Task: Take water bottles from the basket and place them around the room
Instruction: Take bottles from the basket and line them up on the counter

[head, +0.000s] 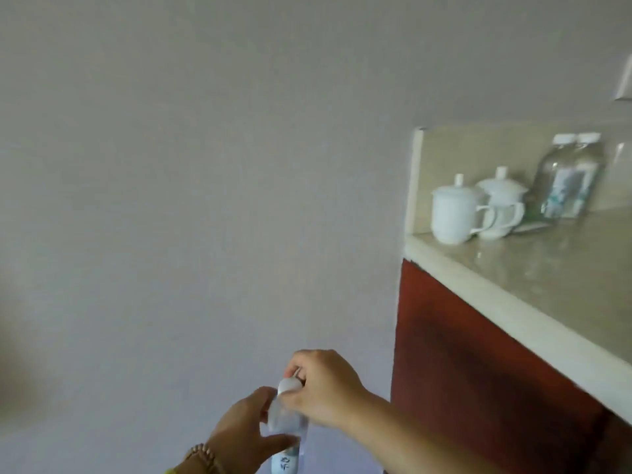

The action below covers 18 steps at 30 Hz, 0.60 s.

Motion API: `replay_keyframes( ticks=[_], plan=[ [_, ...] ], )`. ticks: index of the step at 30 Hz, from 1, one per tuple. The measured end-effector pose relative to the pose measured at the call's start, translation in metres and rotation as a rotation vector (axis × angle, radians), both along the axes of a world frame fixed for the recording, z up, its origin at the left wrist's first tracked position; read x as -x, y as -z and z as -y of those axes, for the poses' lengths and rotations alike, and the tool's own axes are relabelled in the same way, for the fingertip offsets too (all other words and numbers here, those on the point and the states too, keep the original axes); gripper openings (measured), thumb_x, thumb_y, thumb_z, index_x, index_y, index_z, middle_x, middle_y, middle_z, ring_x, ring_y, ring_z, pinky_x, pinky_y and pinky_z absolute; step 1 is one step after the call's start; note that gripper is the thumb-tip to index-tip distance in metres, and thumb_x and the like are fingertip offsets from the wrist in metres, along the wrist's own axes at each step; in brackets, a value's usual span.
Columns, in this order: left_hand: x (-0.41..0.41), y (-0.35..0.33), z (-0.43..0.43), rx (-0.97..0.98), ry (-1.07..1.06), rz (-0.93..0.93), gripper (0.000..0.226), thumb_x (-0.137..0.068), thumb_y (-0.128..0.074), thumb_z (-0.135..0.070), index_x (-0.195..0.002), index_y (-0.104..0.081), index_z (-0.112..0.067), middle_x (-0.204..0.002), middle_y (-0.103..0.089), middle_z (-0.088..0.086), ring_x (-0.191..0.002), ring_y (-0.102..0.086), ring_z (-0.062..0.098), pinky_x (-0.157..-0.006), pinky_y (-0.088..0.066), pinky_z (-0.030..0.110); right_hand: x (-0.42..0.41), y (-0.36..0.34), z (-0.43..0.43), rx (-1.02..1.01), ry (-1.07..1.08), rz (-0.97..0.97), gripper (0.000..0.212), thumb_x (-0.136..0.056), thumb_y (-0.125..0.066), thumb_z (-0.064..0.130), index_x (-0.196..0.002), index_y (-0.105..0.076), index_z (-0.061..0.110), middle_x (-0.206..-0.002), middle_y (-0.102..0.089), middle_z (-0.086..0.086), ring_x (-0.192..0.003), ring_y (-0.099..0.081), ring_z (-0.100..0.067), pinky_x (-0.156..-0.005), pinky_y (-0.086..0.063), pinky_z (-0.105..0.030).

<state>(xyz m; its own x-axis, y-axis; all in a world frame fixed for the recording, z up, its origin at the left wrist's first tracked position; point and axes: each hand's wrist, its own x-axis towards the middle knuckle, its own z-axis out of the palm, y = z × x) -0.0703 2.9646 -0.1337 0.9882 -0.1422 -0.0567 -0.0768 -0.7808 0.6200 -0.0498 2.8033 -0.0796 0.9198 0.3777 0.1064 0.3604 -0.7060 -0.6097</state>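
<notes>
A clear water bottle with a white cap and a pale label stands upright low in the middle of the view, in front of a plain wall. My left hand grips its body from the left. My right hand curls around its neck and cap from the right. Two more water bottles with white caps stand side by side at the back of the beige counter on the right. The basket is not in view.
Two white lidded mugs stand on the counter's back left corner beside the bottles. A dark red cabinet front runs under the counter. A plain grey wall fills the left and middle. A beaded bracelet is on my left wrist.
</notes>
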Motion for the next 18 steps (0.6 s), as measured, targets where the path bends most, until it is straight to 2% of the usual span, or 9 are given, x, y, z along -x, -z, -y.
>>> replay_keyframes(
  ticks=[5,8,10,12,14,18],
  plan=[
    [0.017,-0.138,0.061,-0.134,0.074,0.290,0.045,-0.068,-0.077,-0.043,-0.104,-0.052,-0.032,-0.089,-0.061,-0.015,-0.081,-0.058,0.003,-0.073,-0.048,0.022,0.037,-0.120,0.068,-0.188,0.086,0.200,0.028,-0.073,-0.072,0.032,-0.097,-0.065,0.019,-0.096,-0.070,-0.001,-0.086,-0.062,-0.019,-0.069,-0.046,-0.025],
    [0.031,-0.205,0.116,-0.078,0.028,0.514,0.044,-0.067,-0.079,-0.038,-0.103,-0.054,-0.028,-0.083,-0.058,-0.018,-0.080,-0.059,0.007,-0.068,-0.046,0.025,0.058,-0.181,0.120,-0.309,0.111,0.380,0.027,-0.073,-0.073,0.032,-0.097,-0.065,0.020,-0.092,-0.070,0.001,-0.083,-0.062,-0.019,-0.064,-0.043,-0.023],
    [0.042,-0.234,0.159,-0.047,0.011,0.619,0.039,-0.068,-0.077,-0.040,-0.098,-0.055,-0.026,-0.081,-0.059,-0.014,-0.078,-0.059,0.010,-0.065,-0.047,0.026,0.073,-0.210,0.155,-0.329,0.132,0.521,0.028,-0.072,-0.073,0.029,-0.098,-0.066,0.020,-0.093,-0.070,0.000,-0.084,-0.064,-0.020,-0.067,-0.048,-0.025],
    [0.050,-0.257,0.209,0.002,0.010,0.664,0.034,-0.070,-0.074,-0.041,-0.091,-0.056,-0.022,-0.081,-0.063,-0.004,-0.074,-0.060,0.016,-0.063,-0.050,0.031,0.087,-0.234,0.197,-0.298,0.155,0.635,0.031,-0.071,-0.074,0.026,-0.100,-0.066,0.018,-0.098,-0.071,-0.002,-0.088,-0.064,-0.023,-0.074,-0.052,-0.031],
    [0.050,-0.269,0.262,0.041,0.025,0.657,0.032,-0.070,-0.073,-0.042,-0.084,-0.057,-0.019,-0.076,-0.062,0.001,-0.066,-0.058,0.017,-0.055,-0.045,0.029,0.094,-0.250,0.244,-0.228,0.197,0.681,0.028,-0.072,-0.072,0.023,-0.099,-0.066,0.018,-0.098,-0.070,-0.002,-0.088,-0.063,-0.023,-0.074,-0.051,-0.031],
    [0.043,-0.266,0.362,0.145,0.035,0.588,0.035,-0.069,-0.076,-0.043,-0.078,-0.054,-0.018,-0.069,-0.055,-0.001,-0.057,-0.050,0.013,-0.048,-0.035,0.025,0.094,-0.256,0.332,-0.130,0.263,0.619,0.031,-0.075,-0.069,0.018,-0.105,-0.065,0.017,-0.108,-0.067,-0.003,-0.098,-0.061,-0.022,-0.080,-0.049,-0.028]
  ],
)
